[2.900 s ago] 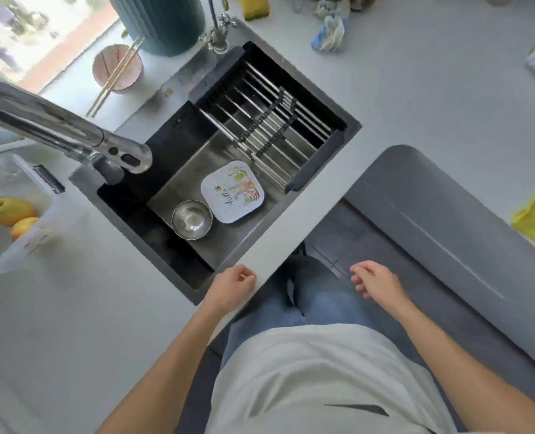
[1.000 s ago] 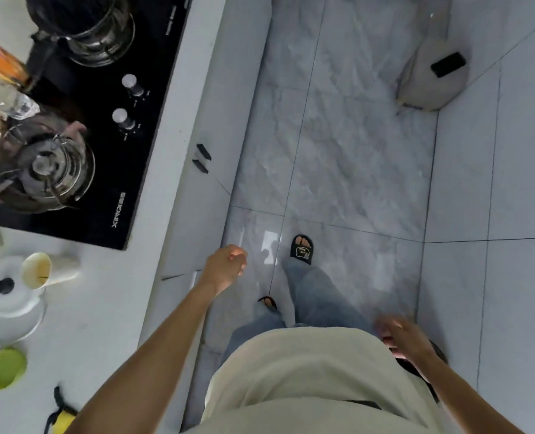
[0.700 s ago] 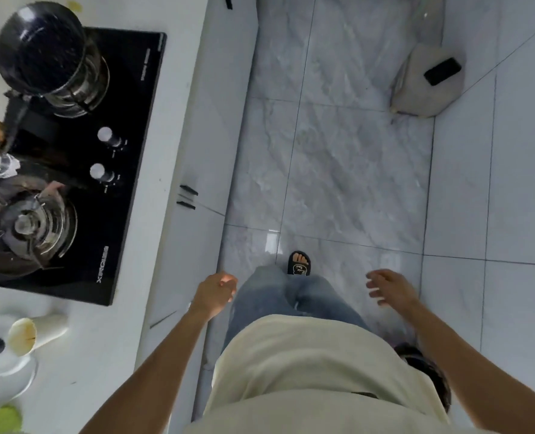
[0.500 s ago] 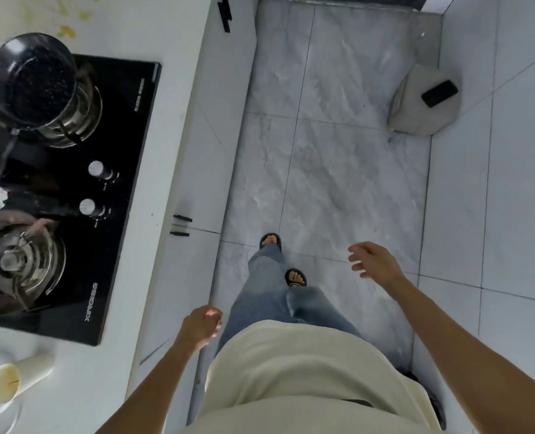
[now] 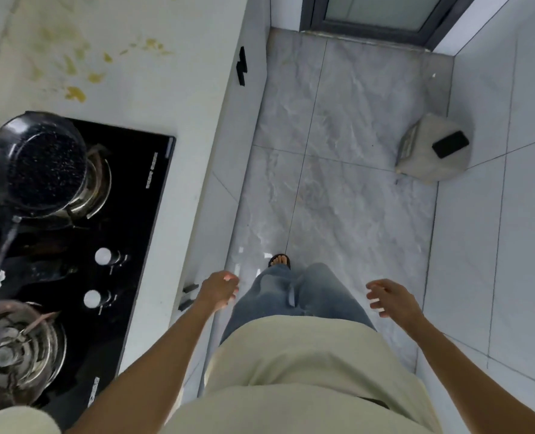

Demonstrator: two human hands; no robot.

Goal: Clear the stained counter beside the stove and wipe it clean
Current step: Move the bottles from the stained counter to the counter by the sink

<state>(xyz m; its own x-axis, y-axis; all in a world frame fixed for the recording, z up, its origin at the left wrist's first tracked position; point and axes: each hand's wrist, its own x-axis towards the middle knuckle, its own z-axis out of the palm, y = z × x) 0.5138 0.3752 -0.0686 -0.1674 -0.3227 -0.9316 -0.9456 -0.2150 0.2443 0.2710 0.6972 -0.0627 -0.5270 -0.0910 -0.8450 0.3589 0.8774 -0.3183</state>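
The person stands on the grey marbled floor alongside the white counter, both arms hanging forward and nothing in either hand. The left hand hovers just off the counter's front edge, near the black cabinet handles, its fingers curled loosely inward but closed on nothing. The right hand floats out over the floor on the other side of the jeans, fingers spread and relaxed. The black glass stove is set into the counter, with a dark speckled pot on the far burner and a bare burner ring nearer the person; two round knobs sit along the stove's front strip. Beyond the stove, the counter surface carries yellowish-brown stains, scattered in smears and flecks towards the far end. That stretch is well ahead of both hands. A sandalled foot shows past the trouser hem, and a pale bin with a dark lid flap stands against the right-hand wall near a doorway.
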